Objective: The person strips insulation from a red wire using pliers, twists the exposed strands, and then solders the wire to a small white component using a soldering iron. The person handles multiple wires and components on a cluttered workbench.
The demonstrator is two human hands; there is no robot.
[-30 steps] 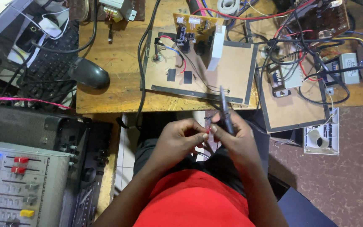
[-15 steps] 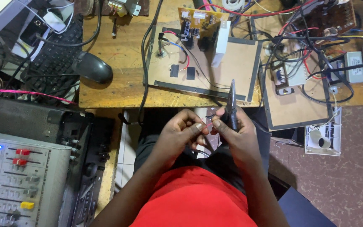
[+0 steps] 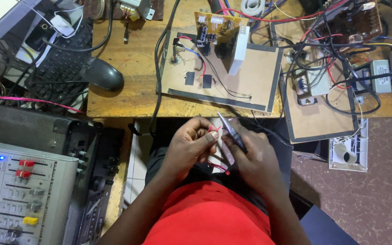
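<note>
Your left hand (image 3: pixel 189 147) and right hand (image 3: pixel 252 159) meet over your lap, just below the front edge of the wooden bench (image 3: pixel 134 77). Your left fingers (image 3: pixel 209 136) are pinched narrow on a thin red wire (image 3: pixel 214 130), which loops down between your hands and shows again lower near your right wrist. Your right fingers are wrapped around a slim dark tool (image 3: pixel 231 131); it lies slanted across the hand with its pale tip pointing up and left, close beside the wire. Whether the tip touches the wire, you cannot tell from here.

On the bench straight ahead of your hands lies a flat brown board (image 3: pixel 255 77) with a yellow circuit board (image 3: pixel 218 27) and a white block (image 3: pixel 239 50) standing on it, and thin red, blue and black leads running across. To the right a second brown board (image 3: pixel 318 120) overhangs the bench edge, carrying a small transformer (image 3: pixel 311 84) under a tangle of cables. Below it, on the floor side, sits a white open box (image 3: pixel 349 154) with a pale cylinder (image 3: pixel 343 153) lying inside it. A black mouse (image 3: pixel 103 75) and a keyboard (image 3: pixel 60 68) lie at the left of the bench. A grey mixing console (image 3: pixel 19 195) with red and yellow sliders stands at your left.
</note>
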